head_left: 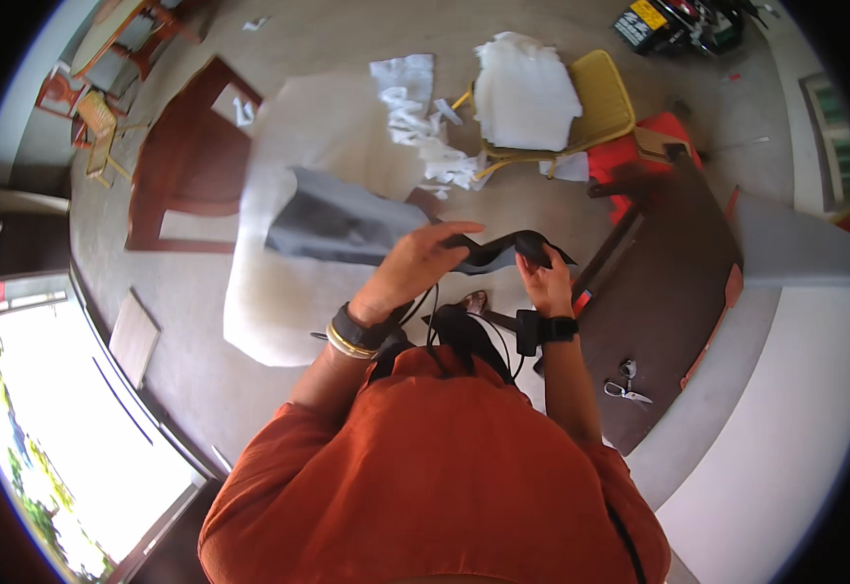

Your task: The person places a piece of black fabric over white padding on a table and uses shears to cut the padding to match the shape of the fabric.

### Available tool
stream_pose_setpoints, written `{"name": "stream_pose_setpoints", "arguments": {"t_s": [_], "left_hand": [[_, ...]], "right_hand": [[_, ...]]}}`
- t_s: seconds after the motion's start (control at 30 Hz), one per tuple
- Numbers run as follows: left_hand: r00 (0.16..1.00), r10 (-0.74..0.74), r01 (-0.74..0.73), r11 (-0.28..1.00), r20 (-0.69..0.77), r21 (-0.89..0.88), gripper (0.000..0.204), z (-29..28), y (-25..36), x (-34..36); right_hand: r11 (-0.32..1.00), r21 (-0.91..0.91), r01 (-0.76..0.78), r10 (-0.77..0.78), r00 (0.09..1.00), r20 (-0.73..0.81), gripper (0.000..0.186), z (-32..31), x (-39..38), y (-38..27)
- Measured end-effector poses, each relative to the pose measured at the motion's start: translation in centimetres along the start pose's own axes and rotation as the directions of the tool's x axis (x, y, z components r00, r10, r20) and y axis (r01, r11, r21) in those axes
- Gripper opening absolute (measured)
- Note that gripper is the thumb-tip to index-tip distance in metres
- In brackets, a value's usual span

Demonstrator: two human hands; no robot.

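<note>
Both my hands hold a dark grey piece of cloth (347,226) in front of my chest. My left hand (423,261) grips its near edge, fingers curled over the fabric. My right hand (542,273) pinches a narrow black strip end of the same cloth (503,248) a little to the right. The wide part of the cloth hangs out to the left, above a large white sheet (289,195) that is blurred. I wear an orange top, a dark band on each wrist and a gold bangle on the left one.
A dark brown table (659,292) stands at my right, with scissors (628,391) on its near end. A yellow chair (605,102) piled with white fabric (522,88) stands ahead, white scraps (415,117) beside it. A red-brown wooden chair (191,161) is at the left. A bright doorway (65,419) is lower left.
</note>
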State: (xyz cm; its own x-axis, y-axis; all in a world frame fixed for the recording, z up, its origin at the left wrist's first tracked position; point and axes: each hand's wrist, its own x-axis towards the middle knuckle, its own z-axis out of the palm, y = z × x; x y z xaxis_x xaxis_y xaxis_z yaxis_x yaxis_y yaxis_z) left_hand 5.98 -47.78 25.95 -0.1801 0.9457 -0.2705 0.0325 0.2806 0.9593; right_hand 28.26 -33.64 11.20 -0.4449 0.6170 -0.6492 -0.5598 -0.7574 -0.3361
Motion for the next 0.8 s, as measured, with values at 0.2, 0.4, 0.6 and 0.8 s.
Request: {"name": "stream_pose_setpoints", "arguments": {"t_s": [0.2,0.4,0.6,0.8], "left_hand": [[0.972,0.160,-0.203,0.940,0.169,0.273,0.031,7.2,-0.4,8.3],[0.989,-0.011,-0.037,0.947,0.148,0.318,0.039,8.8,0.1,18.0],[0.987,-0.155,0.153,0.986,-0.034,-0.061,0.054,8.1,-7.6,31.1],[0.945,-0.227,0.291,0.913,-0.237,0.287,0.072,5.3,-19.0,42.8]], "right_hand": [[-0.022,-0.959,0.284,-0.530,0.810,0.252,0.048,-5.0,-1.7,-8.2],[-0.085,-0.984,0.159,-0.751,0.639,0.168,0.028,-9.3,-0.6,-12.2],[0.865,-0.307,0.397,-0.462,0.869,-0.178,0.022,-8.1,-0.3,-13.4],[0.889,-0.406,0.211,-0.362,0.867,-0.342,0.026,-5.7,3.4,-13.4]]}}
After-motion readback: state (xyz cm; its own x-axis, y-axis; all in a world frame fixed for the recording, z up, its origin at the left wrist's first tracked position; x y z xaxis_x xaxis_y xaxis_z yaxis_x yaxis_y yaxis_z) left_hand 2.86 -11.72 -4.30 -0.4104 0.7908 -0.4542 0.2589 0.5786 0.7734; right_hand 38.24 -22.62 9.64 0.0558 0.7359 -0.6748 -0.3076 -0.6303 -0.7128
